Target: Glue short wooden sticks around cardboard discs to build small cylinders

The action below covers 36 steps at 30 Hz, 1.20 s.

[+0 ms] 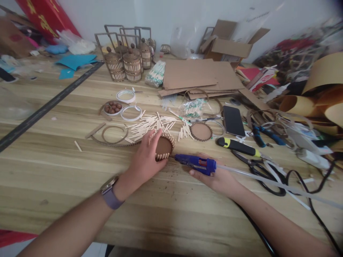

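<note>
My left hand [146, 153] is closed around the left side of a small round basket [164, 145] with a brown base and short wooden sticks standing along its rim. In my right hand [214, 178] is a blue hot glue gun [195, 162], a long clear glue stick [249, 174] trailing from its back. The gun's nozzle points left and is at the basket's lower right edge; whether it touches cannot be told. Behind the basket lies a pile of short wooden sticks [150, 125]. A brown woven strip [115, 144] runs left from my left hand.
A second round base [201, 131], a phone [234, 121], a utility knife [238, 146], scissors [259, 171] and blue-handled pliers [269, 135] lie to the right. Tape rolls [131, 112] and a bowl of brown beads [113, 107] sit behind left. Finished lidded baskets [132, 67] and cardboard sheets [193, 73] are farther back.
</note>
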Motion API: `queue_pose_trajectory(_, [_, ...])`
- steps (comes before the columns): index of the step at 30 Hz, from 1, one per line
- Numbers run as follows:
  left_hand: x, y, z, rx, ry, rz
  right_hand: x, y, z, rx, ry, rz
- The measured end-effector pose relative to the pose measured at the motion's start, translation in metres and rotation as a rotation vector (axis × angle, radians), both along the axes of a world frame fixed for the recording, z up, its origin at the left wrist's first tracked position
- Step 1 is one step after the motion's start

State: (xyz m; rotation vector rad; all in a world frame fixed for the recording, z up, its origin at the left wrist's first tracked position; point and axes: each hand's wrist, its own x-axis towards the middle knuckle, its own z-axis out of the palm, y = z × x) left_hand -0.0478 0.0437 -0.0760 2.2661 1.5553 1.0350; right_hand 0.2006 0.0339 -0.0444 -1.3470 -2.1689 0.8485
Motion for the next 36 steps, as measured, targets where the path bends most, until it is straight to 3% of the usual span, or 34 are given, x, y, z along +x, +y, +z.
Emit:
queue_pose_trajectory(30, [0.001, 0.000, 0.003, -0.045, 0.025, 0.030, -0.001, -0.001, -0.005, -0.010, -0.013, -0.003])
queue_pose_trajectory(33, [0.002, 0.000, 0.002, -0.053, 0.039, 0.007, -0.001, 0.000, 0.000, -0.055, 0.034, -0.032])
queue_pose_trajectory(36, [0.002, 0.001, 0.001, -0.033, 0.033, -0.008, 0.006, 0.004, 0.010, -0.213, 0.127, -0.015])
